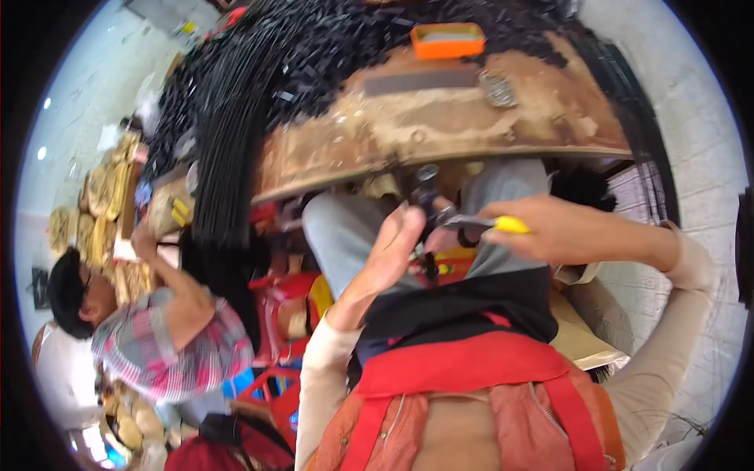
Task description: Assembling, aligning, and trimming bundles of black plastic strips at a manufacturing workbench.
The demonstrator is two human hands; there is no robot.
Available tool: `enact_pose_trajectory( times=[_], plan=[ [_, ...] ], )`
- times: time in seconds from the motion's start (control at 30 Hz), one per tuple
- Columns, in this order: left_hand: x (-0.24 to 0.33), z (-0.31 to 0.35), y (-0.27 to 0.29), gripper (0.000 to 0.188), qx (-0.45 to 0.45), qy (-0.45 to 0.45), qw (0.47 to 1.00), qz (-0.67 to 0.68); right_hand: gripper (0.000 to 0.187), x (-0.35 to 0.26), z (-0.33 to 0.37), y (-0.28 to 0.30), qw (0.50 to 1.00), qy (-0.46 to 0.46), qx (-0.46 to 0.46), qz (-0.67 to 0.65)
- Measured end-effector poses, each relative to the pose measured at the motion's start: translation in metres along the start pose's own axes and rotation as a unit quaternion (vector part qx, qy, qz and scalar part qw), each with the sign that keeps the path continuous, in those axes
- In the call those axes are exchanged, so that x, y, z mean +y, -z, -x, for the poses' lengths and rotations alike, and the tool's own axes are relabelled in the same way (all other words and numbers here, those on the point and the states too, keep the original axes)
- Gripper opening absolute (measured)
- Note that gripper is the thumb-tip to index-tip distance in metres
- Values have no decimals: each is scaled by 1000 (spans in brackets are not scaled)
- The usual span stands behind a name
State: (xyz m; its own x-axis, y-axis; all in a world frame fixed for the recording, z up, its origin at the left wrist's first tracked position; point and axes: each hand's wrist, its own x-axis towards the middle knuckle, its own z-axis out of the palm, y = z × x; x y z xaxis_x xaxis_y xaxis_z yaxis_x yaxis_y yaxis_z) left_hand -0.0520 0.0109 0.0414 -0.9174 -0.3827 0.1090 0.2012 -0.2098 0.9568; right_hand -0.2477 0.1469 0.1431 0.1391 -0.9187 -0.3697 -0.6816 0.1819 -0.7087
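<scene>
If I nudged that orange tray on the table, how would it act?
The orange tray would probably slide rather than tip, since it looks low and broad. Its smooth, plastic-looking walls suggest it is light and fairly stiff. The pale contents might spill if it were tilted, as the top looks open.

Yellow tool handle, black strips, orange tray, red apron, pink-and-grey plaid shirt.

head: left fisheye | down from wearer's head | close above hands, tabletop beyond
</scene>
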Motion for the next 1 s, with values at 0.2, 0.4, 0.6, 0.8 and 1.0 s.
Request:
enact_pose_trajectory(
  times=[0.2, 0.4, 0.6, 0.8, 1.0],
  plan=[
    [1, -1, 22, 57, 200, -13, 978, -54, 40, 38, -35, -22, 951, -75, 18, -300],
    [45, -12, 56, 52, 351, -128, 928, 12, 34, 168, -2, 20, 900, 12, 408, 155],
    [58, -11, 46, 46, 468, -200, 858, -65, 29, 86, -71, -29, 853, 174, 344, 351],
    [85, 20, 66, 41, 352, -305, 844, 264, 46, 71, -53, -116, 889, 254, -46, -378],
    [-36, 17, 43, 54, 372, -117, 762, 518, 38, 91, 16, -88, 719, 248, 439, -479]
  ],
)
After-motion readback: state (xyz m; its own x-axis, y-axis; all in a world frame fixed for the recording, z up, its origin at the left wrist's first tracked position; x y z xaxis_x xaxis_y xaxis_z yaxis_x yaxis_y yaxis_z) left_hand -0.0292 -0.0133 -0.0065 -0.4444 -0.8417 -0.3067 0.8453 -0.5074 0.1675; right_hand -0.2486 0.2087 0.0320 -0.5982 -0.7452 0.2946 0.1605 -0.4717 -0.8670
